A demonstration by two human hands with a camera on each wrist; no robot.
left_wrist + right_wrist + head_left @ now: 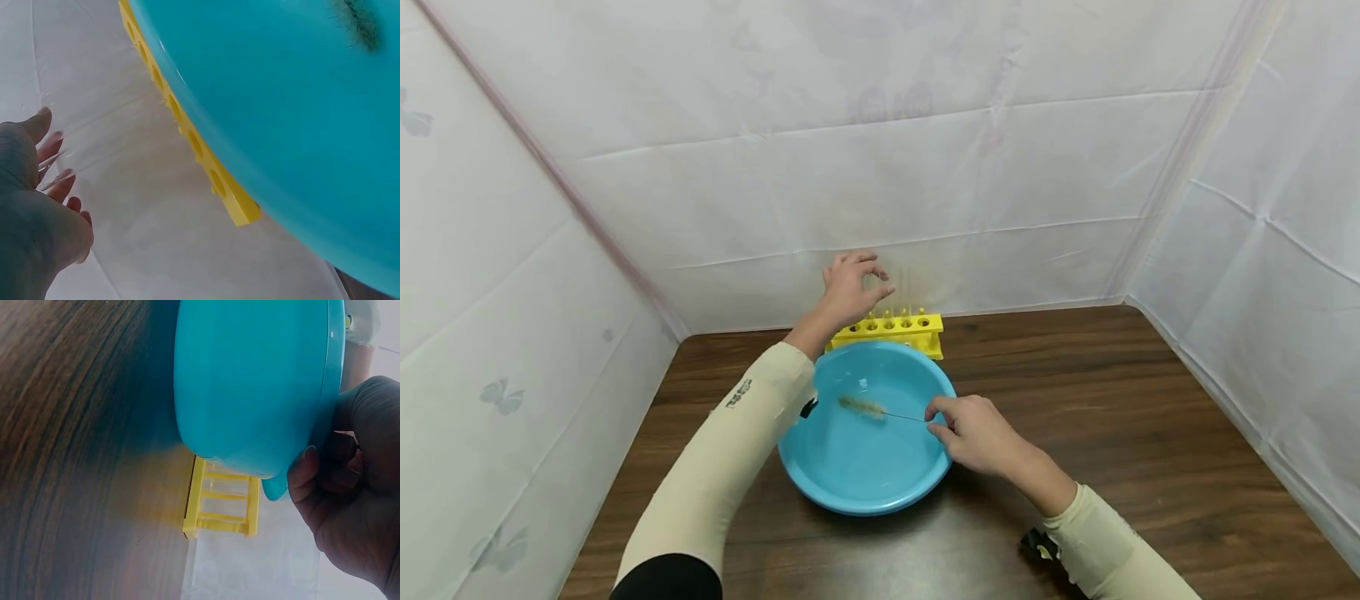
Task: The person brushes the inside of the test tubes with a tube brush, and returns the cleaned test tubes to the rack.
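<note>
My right hand (pixel 977 433) pinches the thin wire handle of a test tube brush (pixel 865 407) at the right rim of a blue basin (pixel 868 467). The bristles hang over the inside of the basin. At the basin's far side, my left hand (pixel 852 290) is raised above a yellow test tube rack (pixel 910 336), thumb and forefinger bent toward each other. Clear test tubes, faint in the head view, stand on the rack. In the left wrist view, clear glass edges (pixel 57 179) cross my left fingers; whether they grip a tube cannot be made out.
The basin stands on a dark wood-grain table (pixel 1112 400), close in front of the rack. White sheeting (pixel 820 183) rises behind the table and along both sides. A small black wrist device (pixel 1040 544) sits on the right sleeve.
</note>
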